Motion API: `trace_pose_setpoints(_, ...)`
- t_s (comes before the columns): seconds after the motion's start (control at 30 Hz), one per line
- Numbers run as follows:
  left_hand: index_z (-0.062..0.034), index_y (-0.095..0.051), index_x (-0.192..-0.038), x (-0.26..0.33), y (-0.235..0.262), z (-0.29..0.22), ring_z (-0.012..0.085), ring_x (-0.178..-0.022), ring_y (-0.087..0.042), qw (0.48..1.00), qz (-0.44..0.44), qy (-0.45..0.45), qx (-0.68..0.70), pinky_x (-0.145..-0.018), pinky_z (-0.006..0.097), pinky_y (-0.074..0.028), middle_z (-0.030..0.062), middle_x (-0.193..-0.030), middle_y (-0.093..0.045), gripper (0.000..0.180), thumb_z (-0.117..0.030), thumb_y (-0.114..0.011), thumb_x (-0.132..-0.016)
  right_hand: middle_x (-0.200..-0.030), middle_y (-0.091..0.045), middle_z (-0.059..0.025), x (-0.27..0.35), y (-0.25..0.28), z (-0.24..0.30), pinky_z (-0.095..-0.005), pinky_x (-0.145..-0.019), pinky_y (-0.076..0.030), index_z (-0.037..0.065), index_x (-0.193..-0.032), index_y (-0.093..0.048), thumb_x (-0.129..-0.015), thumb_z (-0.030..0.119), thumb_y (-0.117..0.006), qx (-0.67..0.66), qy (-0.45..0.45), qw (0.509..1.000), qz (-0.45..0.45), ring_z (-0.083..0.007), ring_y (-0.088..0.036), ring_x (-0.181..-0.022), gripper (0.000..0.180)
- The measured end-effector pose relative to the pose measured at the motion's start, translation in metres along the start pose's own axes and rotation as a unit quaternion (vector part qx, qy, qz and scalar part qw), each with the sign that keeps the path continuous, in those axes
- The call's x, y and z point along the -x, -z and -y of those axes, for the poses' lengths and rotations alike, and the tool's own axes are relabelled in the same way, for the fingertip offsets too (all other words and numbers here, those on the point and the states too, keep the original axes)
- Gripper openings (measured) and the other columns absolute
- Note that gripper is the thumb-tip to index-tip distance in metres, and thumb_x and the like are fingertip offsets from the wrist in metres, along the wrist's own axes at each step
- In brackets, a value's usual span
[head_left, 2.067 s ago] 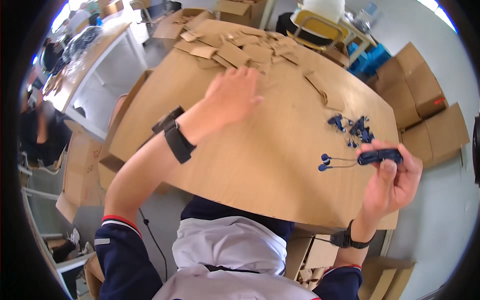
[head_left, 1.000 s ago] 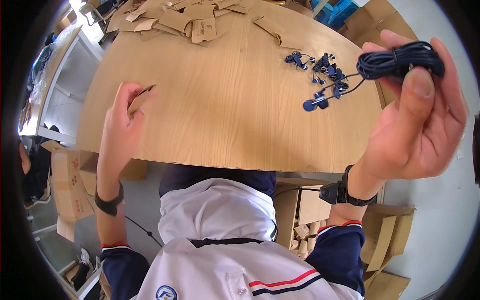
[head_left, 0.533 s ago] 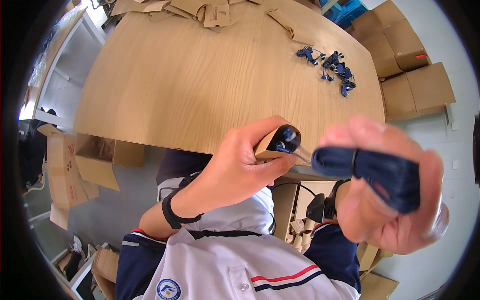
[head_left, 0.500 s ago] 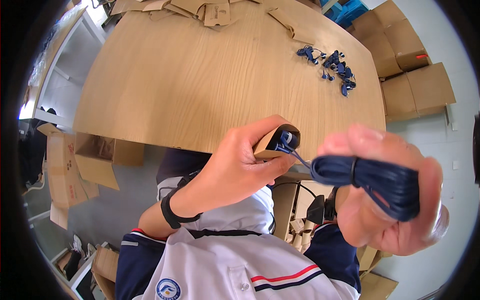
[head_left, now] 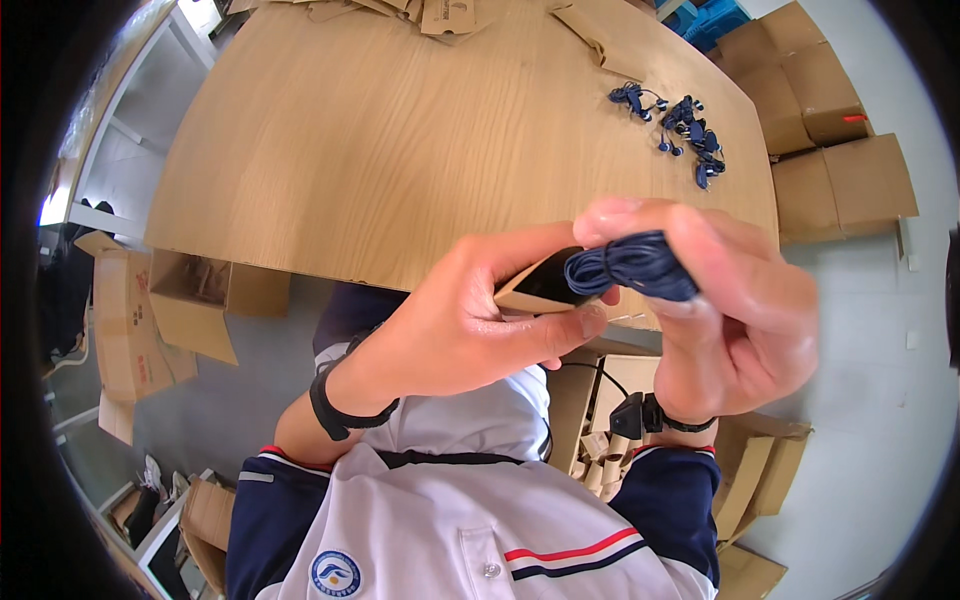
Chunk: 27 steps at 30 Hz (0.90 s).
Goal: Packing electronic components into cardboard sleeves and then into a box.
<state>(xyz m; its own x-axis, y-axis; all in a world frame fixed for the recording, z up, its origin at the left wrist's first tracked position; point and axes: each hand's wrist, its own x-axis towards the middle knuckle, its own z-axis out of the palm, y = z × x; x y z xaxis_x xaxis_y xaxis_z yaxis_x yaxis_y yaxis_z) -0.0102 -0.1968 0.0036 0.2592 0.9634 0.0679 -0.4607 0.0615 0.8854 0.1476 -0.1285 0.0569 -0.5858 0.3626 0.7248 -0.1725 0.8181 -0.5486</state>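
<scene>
My left hand [head_left: 470,310] is closed round a small brown cardboard box [head_left: 540,284], its mouth turned to the right. Between the thumb and fingers of my right hand [head_left: 730,310] is a tied bundle of dark blue earphone cable [head_left: 635,268]. The bundle's left end is at the box's mouth; whether it has passed inside I cannot tell. The earbuds are out of sight.
More dark blue earphones [head_left: 690,135] lie on the wooden table [head_left: 380,150] at the far right. Flattened cardboard pieces [head_left: 445,15] rest along its far edge. Below my right forearm stands a carton with small boxes [head_left: 600,455]. Large cartons [head_left: 845,185] are stacked at the right.
My right hand has moved left with the cable bundle, from well right of the box to its mouth. The earbuds seen inside the box earlier are now hidden. My left hand keeps its hold.
</scene>
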Motion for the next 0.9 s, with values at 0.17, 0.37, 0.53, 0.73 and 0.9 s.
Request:
trace_pose_setpoints(0.17,0.0007,-0.059,-0.120,0.000,0.005,-0.003,0.0064,-0.078,-0.061,1.000,-0.006,0.003,-0.019,-0.058,0.023,-0.054,0.0043,-0.095,-0.066,0.035,-0.015,-0.068,-0.090,-0.096,-0.069,-0.0247,-0.001,0.000,0.000,-0.0377,-0.078,-0.054,-0.004,-0.098,-0.064,-0.089,0.002,-0.062,0.096,-0.063,0.993,0.036,-0.0346,-0.068,-0.092,0.011)
trace_pose_setpoints(0.37,0.0012,-0.059,-0.119,0.000,0.023,-0.002,0.0116,-0.074,-0.063,0.997,0.024,0.070,-0.028,-0.055,0.025,-0.055,0.0091,-0.092,-0.067,0.036,-0.020,-0.068,-0.091,-0.097,-0.072,-0.0189,0.009,-0.009,-0.011,-0.0395,-0.092,-0.046,0.001,-0.095,-0.068,-0.087,0.012,-0.066,0.162,-0.069,0.982,0.075,-0.0346,-0.067,-0.097,0.013)
trace_pose_setpoints(0.53,0.0019,-0.058,-0.119,-0.003,0.032,0.005,0.0123,-0.072,-0.064,0.996,0.063,0.046,0.037,-0.055,0.027,-0.056,0.0102,-0.088,-0.067,0.036,-0.019,-0.067,-0.091,-0.096,-0.073,-0.0142,0.004,-0.015,0.001,-0.0417,-0.093,-0.043,0.005,-0.092,-0.072,-0.080,0.013,-0.072,0.259,-0.029,0.964,0.056,-0.0293,-0.067,-0.090,0.015)
trace_pose_setpoints(0.73,0.0003,-0.061,-0.117,-0.009,0.041,0.018,0.0117,-0.060,-0.063,0.993,0.030,0.077,-0.085,-0.051,0.026,-0.052,0.0065,-0.078,-0.067,0.032,-0.017,-0.066,-0.091,-0.089,-0.073,-0.0054,0.008,-0.016,0.003,-0.0506,-0.105,-0.039,0.003,-0.095,-0.072,-0.070,-0.003,-0.075,0.317,-0.080,0.940,0.100,-0.0188,-0.068,-0.082,0.026)
trace_pose_setpoints(0.9,-0.0041,-0.066,-0.110,-0.014,0.048,0.032,0.0127,-0.054,-0.064,0.978,0.097,0.034,-0.180,-0.050,0.025,-0.050,0.0060,-0.074,-0.067,0.025,-0.021,-0.066,-0.092,-0.088,-0.072,-0.0083,0.019,-0.017,-0.002,-0.0529,-0.109,-0.038,0.001,-0.098,-0.066,-0.073,-0.012,-0.069,0.170,-0.203,0.955,0.136,-0.0209,-0.072,-0.082,0.029)
